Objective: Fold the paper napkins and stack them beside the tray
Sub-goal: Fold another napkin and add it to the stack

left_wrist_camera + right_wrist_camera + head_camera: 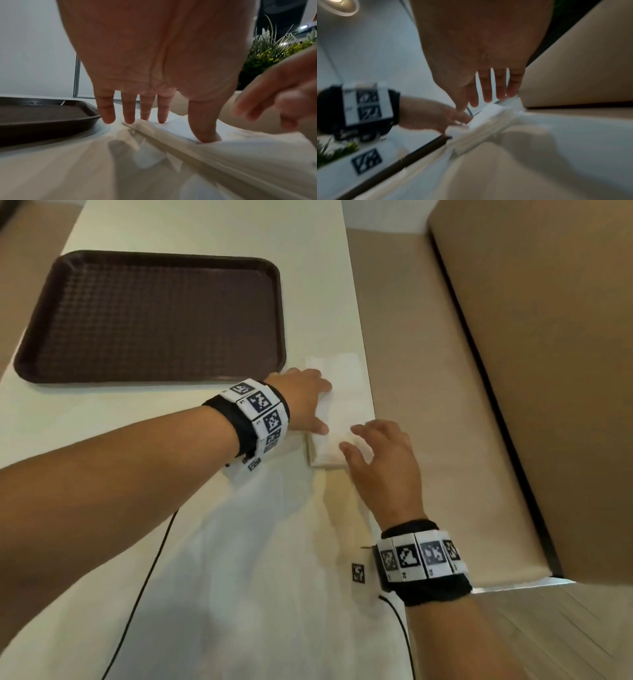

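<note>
A white paper napkin (346, 392) lies on the cream table just right of the dark brown tray (150, 316), near the table's right edge. Its near part is folded into a thicker pad (329, 451). My left hand (305, 402) lies flat on the napkin's left side, its straight fingers and thumb pressing the paper (178, 128). My right hand (376, 453) rests on the folded near corner with its fingers spread and straight. In the right wrist view the napkin (488, 115) is blurred under the fingertips (489, 98).
The tray (42, 119) holds nothing and sits at the table's far left. A tan padded bench (445, 405) runs along the table's right edge. Green plants (267, 54) stand beyond it. Black cables (144, 577) trail across the near table.
</note>
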### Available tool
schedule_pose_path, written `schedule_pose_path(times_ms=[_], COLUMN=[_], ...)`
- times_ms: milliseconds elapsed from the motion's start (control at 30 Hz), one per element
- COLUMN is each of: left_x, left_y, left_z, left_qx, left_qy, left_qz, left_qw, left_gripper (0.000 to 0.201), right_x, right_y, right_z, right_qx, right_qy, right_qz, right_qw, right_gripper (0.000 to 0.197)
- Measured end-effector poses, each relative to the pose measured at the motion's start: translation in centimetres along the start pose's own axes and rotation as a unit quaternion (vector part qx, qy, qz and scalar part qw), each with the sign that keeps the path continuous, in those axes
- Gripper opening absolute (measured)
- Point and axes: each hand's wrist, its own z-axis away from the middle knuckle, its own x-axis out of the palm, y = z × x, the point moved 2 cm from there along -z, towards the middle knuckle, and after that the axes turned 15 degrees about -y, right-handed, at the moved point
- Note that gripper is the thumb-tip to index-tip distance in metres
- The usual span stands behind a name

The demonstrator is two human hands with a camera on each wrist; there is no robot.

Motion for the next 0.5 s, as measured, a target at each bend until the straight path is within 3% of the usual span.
schedule_pose_path(times_ms=[67,233,367,433,500], left_x=[0.0,0.3,-0.3,1.6,5.4], left_y=[0.3,0.2,-1.4,-3.0,-4.5], left_z=[-0.1,1.2,7.4,11.6,15.4], left_qx=[-0.005,-0.04,-0.009,-0.015,-0.029], left_qy=[-0.01,-0.039,0.021,0.025,-0.022], left_qz=[-0.03,-0.065,0.009,0.037,0.032], left_qw=[0.999,0.996,1.0,0.999,0.999], left_gripper=[0.092,0.125,0.104,0.087,0.081], right_x=[1.1,1.3,0.9,2.4,4.5], right_y=[0.0,-0.8,-3.1,-4.4,-5.2], right_z=[-0.8,-0.8,1.8,3.0,3.4], right_qx=[0.015,0.045,0.011,0.017,0.026], right_qy=[-0.052,-0.063,-0.053,-0.131,-0.193], right_qz=[0.037,0.055,0.007,-0.013,0.002], right_qw=[0.998,0.995,0.999,0.991,0.981], right_gripper=[0.032,0.032,0.034,0.041,0.048])
